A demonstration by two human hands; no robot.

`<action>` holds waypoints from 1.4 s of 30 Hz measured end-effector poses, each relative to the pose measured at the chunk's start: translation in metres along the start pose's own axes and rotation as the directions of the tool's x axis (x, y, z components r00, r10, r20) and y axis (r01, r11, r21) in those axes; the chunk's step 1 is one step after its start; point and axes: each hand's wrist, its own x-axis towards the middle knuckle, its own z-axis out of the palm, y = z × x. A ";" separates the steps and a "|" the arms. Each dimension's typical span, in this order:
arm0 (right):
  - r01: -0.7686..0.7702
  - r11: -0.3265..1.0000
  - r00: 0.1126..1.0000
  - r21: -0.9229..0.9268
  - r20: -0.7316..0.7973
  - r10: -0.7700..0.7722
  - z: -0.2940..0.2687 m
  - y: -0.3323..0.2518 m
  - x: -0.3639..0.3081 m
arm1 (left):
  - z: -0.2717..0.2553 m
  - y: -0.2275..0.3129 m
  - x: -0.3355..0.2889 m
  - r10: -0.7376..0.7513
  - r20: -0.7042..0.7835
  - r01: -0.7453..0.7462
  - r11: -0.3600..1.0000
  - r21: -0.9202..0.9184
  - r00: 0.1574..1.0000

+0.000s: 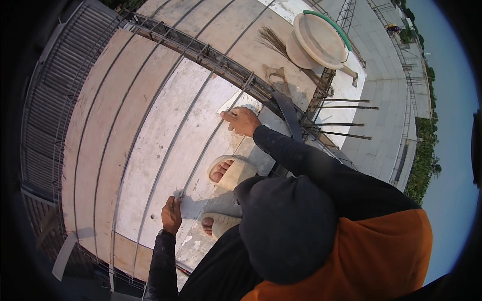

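A thin steel rod (205, 149) runs across the pale board (159, 120) between my hands. My right hand (242, 122) is closed with its fingertips on the upper part of this rod. Near the rod's lower end, my left hand (171, 214) is closed in a pinch. A small greyish thing shows at its fingertips, too small to name. More steel rods (116, 120) lie roughly parallel over the boards to the left. My feet, in beige slide sandals (240, 174), stand on the boards between my arms.
A rebar cage (198, 49) crosses beyond my hands. A handsaw (287, 114) lies beside my right forearm. Farther right are a pale bucket (299, 51), a basin with a green rim (321, 40) and a stick broom (273, 41). Rebar ends (351, 124) jut out at the right edge.
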 end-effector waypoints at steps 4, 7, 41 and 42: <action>0.214 0.745 0.512 -0.632 -0.577 -0.636 -0.101 -0.020 0.031 | 0.003 0.006 -0.002 -0.003 0.010 0.003 0.998 -0.058 1.000; 0.073 0.631 0.773 -0.772 -0.356 -0.525 -0.161 -0.028 0.066 | 0.006 0.009 -0.004 0.020 0.004 -0.020 1.000 -0.007 1.000; 0.056 0.469 0.854 -0.881 -0.201 -0.480 -0.148 0.004 0.057 | 0.012 0.029 0.023 0.020 0.077 -0.033 0.984 0.176 0.997; 0.019 0.452 0.879 -0.892 -0.200 -0.432 -0.147 0.000 0.058 | 0.016 0.030 0.023 0.014 0.037 -0.018 0.994 0.110 0.999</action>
